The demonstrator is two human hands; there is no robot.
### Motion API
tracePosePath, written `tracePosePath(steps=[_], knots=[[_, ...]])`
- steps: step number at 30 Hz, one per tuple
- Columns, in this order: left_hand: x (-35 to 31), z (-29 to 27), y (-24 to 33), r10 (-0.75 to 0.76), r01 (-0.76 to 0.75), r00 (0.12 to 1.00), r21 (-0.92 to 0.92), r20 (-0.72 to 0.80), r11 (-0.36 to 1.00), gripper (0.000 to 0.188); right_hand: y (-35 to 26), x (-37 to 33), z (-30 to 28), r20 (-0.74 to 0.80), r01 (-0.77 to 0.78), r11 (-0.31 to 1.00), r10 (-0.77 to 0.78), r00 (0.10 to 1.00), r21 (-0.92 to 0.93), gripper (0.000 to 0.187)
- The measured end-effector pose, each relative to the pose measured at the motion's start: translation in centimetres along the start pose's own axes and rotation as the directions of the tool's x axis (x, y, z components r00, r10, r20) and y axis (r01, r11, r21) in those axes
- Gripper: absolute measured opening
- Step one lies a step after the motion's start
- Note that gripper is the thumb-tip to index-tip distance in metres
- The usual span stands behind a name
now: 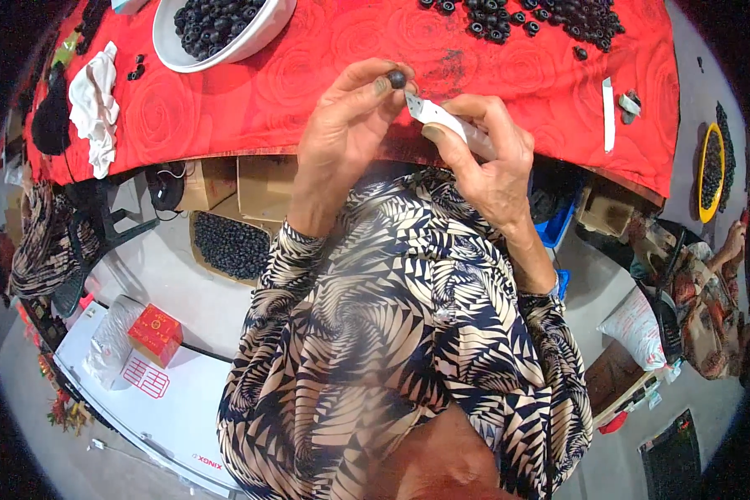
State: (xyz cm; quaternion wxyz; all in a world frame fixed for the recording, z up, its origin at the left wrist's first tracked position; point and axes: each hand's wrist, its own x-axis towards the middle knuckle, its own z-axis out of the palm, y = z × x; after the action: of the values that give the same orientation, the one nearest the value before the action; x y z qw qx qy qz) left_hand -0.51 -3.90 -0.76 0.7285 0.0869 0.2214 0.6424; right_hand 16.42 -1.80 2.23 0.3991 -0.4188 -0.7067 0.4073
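Between the fingertips of my left hand [343, 125] is a small round black part [397, 79], held up over the near edge of the red-covered table. My right hand [496, 158] grips a white-handled tool [439, 118], probably a small knife. Its narrow tip points toward the black part and is close to it; I cannot tell whether they touch. A white bowl [267, 32] full of similar black parts stands at the far left of the table. More loose black parts [558, 17] are spread at the far right.
A white cloth [96, 104] lies on the table's left, and a white strip [608, 115] on its right. Under the table sits a cardboard box of black pieces [229, 243]. A yellow-rimmed tray [710, 172] and a person's arm [729, 247] are at right.
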Motion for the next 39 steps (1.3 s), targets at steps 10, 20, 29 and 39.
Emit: tracePosePath(steps=[10,20,29,39], knots=[[0.2,-0.4,-0.3,-0.045,0.045,0.999,-0.015,-0.011,0.999,0.018,-0.4,0.3,-0.1,0.017,-0.012,1.0,0.012,1.0,0.001,0.023],[0.0,0.2,-0.4,-0.02,0.021,1.0,0.029,-0.023,0.999,0.017,-0.3,0.7,0.1,0.034,0.041,0.999,-0.04,0.999,-0.02,0.024],[-0.1,0.0,-0.2,-0.064,0.064,0.998,0.023,0.003,0.998,0.017,-0.3,0.6,0.2,0.036,0.043,0.999,-0.043,0.998,-0.01,0.023],[-0.4,0.2,-0.4,-0.056,0.057,0.998,0.033,-0.019,0.998,0.018,0.2,0.5,0.4,0.031,0.122,0.991,-0.12,0.992,-0.051,0.023]])
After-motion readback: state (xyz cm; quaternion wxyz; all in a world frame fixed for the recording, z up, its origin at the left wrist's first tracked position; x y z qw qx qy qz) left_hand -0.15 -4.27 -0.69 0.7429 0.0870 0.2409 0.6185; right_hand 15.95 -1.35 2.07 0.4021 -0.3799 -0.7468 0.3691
